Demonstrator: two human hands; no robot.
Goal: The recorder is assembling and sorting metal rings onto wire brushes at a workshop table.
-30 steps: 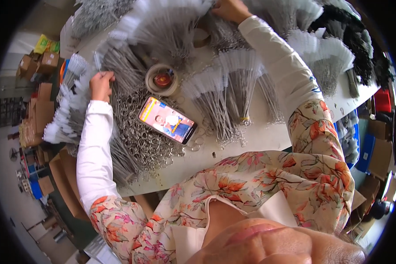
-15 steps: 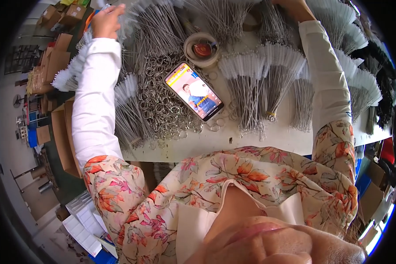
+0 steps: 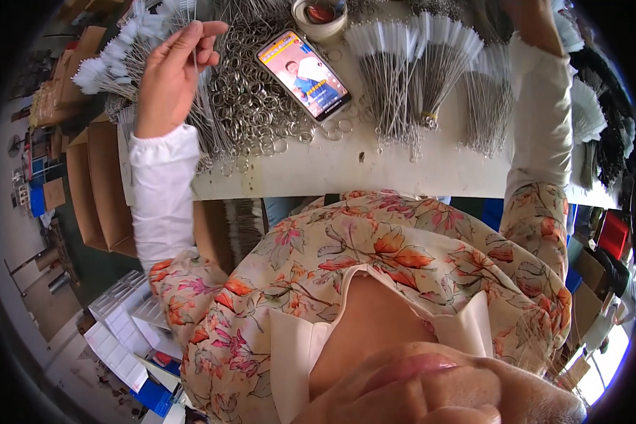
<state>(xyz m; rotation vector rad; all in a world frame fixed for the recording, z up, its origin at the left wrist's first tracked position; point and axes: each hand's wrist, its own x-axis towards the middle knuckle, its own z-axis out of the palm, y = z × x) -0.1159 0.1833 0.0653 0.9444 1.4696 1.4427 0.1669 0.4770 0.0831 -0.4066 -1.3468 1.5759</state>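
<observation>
— What have the fingers got?

— My left hand [image 3: 168,74] is pinched, thumb against forefinger, on one thin wire brush [image 3: 195,62]. Its stem runs nearly upright in the picture, away from me.

— And where is the rest of that stock?

— Just beyond and left of the fingertips: the fan of white-tipped brushes [image 3: 109,63], stems pointing in toward the pile of metal rings [image 3: 254,106] beside the phone [image 3: 304,73].

— The other hand?

— My right hand [image 3: 533,21] reaches over the far bundles [image 3: 417,71] on the table [image 3: 374,169]; its fingers are cut off, so I cannot tell their grip. The left is the nearer.
</observation>
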